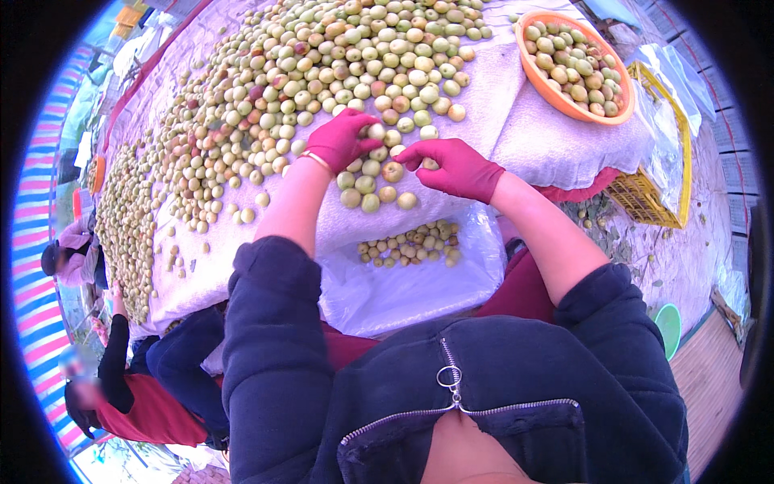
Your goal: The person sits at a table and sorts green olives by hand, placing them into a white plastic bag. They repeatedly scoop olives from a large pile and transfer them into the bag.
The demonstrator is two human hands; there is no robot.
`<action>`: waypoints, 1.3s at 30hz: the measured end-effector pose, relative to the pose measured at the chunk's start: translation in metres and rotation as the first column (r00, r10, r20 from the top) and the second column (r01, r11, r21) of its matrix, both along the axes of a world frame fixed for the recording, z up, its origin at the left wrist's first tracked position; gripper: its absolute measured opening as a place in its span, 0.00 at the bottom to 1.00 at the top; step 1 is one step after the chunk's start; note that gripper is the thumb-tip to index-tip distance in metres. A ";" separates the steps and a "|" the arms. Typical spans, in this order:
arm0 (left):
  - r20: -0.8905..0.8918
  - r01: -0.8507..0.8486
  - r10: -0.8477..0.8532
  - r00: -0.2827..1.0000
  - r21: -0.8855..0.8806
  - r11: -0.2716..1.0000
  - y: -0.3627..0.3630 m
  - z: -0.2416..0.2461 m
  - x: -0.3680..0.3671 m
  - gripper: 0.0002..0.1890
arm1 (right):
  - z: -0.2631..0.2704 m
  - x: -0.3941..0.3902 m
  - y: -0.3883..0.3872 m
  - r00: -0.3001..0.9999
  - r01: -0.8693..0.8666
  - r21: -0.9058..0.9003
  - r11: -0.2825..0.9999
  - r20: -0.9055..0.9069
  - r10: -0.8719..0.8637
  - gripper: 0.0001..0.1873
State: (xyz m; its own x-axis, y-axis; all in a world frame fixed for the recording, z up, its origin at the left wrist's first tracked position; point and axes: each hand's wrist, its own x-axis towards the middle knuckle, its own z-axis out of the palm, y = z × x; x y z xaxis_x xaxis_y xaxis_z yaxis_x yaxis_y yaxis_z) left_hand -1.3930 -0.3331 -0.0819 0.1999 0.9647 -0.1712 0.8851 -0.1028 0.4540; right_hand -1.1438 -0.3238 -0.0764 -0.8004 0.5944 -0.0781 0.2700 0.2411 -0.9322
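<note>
My left hand (342, 140), in a dark pink glove, pinches a pale green fruit (375, 131), a jujube by its look, between thumb and fingers. To its right, my right hand (455, 167) wears a matching glove, with its index finger and thumb curved apart. A fruit (430, 163) shows between them; whether it is held or lies behind them I cannot tell. Several loose fruits (365, 184) lie below and between my hands on the pale cloth (471, 121). Beyond them spreads a large heap of green and reddish fruits (338, 54).
Clear plastic sheeting (411, 296) before my lap holds more fruits (417, 245). An orange basket (629, 100) full of fruits stands at upper right, near a plastic-lined yellow crate (686, 163). A co-worker in red (151, 411) sits at left, another person (75, 254) beyond.
</note>
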 end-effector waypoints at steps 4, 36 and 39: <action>-0.187 0.129 -0.209 0.960 -0.368 0.921 -0.003 0.033 -0.014 0.20 | -0.003 0.002 -0.003 0.983 -0.161 0.052 0.986 0.096 0.156 0.20; -0.378 -0.070 0.245 0.893 0.421 0.904 0.124 0.003 0.070 0.38 | 0.000 0.022 0.011 0.957 -0.211 0.185 0.960 0.238 0.165 0.18; -0.359 -0.169 0.250 0.899 0.243 0.955 0.078 -0.033 0.025 0.42 | 0.017 0.031 0.021 0.992 -0.098 -0.045 0.994 0.076 0.101 0.15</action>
State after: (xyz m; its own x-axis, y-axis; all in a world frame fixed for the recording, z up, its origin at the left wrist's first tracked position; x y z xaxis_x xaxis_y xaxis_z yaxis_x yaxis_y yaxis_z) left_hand -1.3678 -0.2550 -0.1145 -0.0524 0.9986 0.0084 0.9965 0.0517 0.0661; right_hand -1.1124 -0.3033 -0.0595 -0.8458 0.5073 -0.1654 0.3190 0.2323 -0.9188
